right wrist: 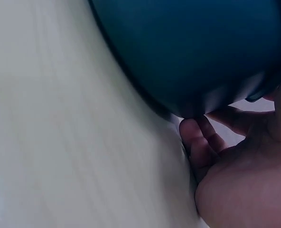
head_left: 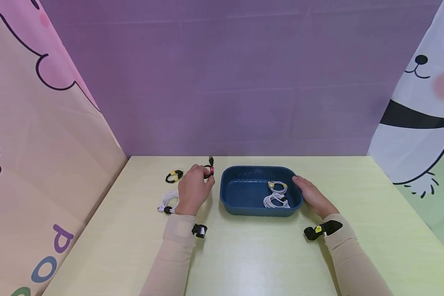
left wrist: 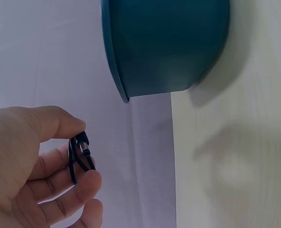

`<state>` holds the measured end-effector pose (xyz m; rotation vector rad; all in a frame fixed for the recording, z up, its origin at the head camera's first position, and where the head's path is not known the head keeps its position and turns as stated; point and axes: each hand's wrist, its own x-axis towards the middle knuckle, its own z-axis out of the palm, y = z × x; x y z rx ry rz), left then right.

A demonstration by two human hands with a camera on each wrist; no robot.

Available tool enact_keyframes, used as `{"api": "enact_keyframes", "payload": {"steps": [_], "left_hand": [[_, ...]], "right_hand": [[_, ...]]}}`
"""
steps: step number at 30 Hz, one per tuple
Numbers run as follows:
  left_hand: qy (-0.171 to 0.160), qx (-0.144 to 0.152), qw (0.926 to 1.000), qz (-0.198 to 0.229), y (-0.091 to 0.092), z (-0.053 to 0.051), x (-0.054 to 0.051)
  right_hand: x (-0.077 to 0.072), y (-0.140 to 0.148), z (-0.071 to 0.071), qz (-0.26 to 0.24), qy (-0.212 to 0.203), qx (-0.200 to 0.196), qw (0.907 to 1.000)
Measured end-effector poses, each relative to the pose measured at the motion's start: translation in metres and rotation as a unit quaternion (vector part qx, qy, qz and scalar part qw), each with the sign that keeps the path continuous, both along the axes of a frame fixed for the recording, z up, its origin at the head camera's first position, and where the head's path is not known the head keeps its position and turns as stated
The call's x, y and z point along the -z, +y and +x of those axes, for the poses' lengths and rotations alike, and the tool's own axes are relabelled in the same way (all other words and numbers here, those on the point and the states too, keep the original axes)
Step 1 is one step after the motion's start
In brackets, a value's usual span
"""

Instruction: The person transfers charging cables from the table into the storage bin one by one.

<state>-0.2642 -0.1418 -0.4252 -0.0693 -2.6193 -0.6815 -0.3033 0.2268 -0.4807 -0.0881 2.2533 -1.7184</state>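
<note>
My left hand [head_left: 195,188] is raised just left of the blue plastic basin [head_left: 240,211] and pinches a small coiled black cable [head_left: 211,169] with a red band. In the left wrist view the cable's plug [left wrist: 85,145] shows between thumb and fingers. My right hand [head_left: 312,196] grips the basin's right end, thumb over the rim. Seen from the right wrist, its fingers [right wrist: 192,133] bend against the outer wall of the basin [right wrist: 192,52]. Inside the basin, at the right, lie a white cable coil with a yellow tie [head_left: 278,187] and another with a black tie [head_left: 275,201].
Left of my left hand, a black cable coil with yellow bands [head_left: 174,176] lies on the pale table [head_left: 251,255]. Nearer me is a white cable coil with a black tie [head_left: 167,201], partly hidden by that hand. A purple cloth [head_left: 222,82] hangs behind the table.
</note>
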Motion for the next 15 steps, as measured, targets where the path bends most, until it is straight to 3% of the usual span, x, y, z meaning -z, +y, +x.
{"api": "enact_keyframes", "payload": {"steps": [15], "left_hand": [[0.003,0.011,0.9999,0.003,0.0053,0.0053,-0.0066]], "right_hand": [[-0.0017,0.0034,0.0011,0.115,0.033,-0.007,0.9928]]}}
